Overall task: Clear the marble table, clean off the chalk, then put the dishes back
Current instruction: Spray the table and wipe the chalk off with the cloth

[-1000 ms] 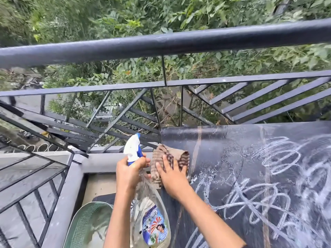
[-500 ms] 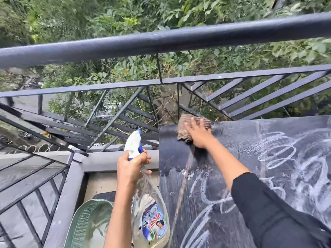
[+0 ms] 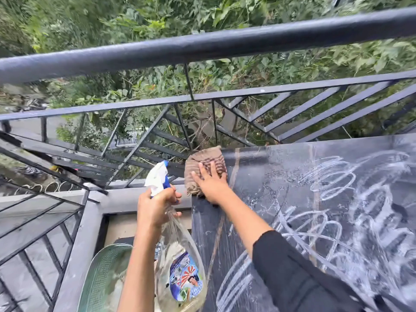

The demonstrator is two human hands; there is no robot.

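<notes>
The dark marble table [image 3: 292, 176] fills the right side, wet and streaked with white chalk scribbles [image 3: 333, 212]. My right hand [image 3: 210, 183] presses flat on a brown checked cloth [image 3: 202, 163] at the table's far left corner. The strip near that corner looks wiped dark. My left hand [image 3: 155, 206] grips the neck of a clear spray bottle [image 3: 180, 266] with a white and blue nozzle, held just left of the table's edge.
A black metal railing [image 3: 202, 46] runs close behind and to the left of the table, with green bushes beyond. A pale green mesh basket [image 3: 103, 278] sits low at the left, beside the bottle. A grey ledge [image 3: 90, 221] borders the balcony corner.
My right hand swept the cloth from the near left edge up to the far edge, then back left and slightly nearer, onto the far corner. The spray bottle stayed in place.
</notes>
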